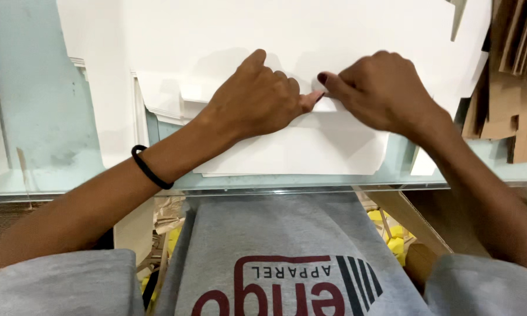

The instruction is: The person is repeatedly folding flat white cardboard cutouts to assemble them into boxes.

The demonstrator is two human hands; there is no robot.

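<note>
A flat white die-cut cardboard sheet [298, 146] lies on a glass-topped table [53, 169] in front of me. My left hand [255, 96] presses down on the sheet with curled fingers, a black band on its wrist. My right hand [380, 88] meets it at the middle, its thumb and fingers pinching a small folded flap [328, 104] of the sheet. Both hands touch at their fingertips over the fold.
More white sheets [176, 52] are stacked behind and to the left. Brown cardboard pieces [518, 88] pile up at the right edge. Under the table lie yellow items [392, 234], paper scraps and a wooden leg [410, 216]. My grey shirt fills the foreground.
</note>
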